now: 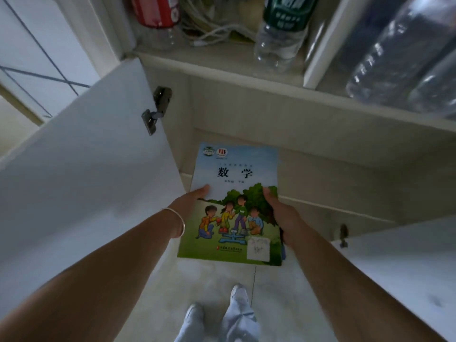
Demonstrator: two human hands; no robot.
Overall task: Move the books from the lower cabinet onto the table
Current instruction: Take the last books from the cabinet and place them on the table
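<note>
Two cabinet doors stand open, the left door (81, 169) swung wide with its metal hinge (158, 107) showing, the right door (399, 262) lower at the edge of view. Above the opening, the upper shelf (222, 70) holds a red-labelled bottle (155, 13) on the left, a tangle of white cables (212, 28) beside it, a clear bottle with a green label (281, 33) further right, and beyond a white divider (323, 45) more clear plastic bottles (394, 53). The lower cabinet (333, 174) looks bare inside where it shows. In front of it, above the pale floor (209, 287), the book (234, 206) is held flat and face up: a textbook with a blue-to-green cover, large Chinese characters, cartoon children under trees, and a small white label at its lower right corner. A dark edge peeks out beneath its right side; whether that is a second book cannot be told. The left hand (191, 201), a bangle (176, 222) on its wrist, clasps the left edge, thumb on the cover. The right hand (283, 213) clasps the right edge likewise.
</note>
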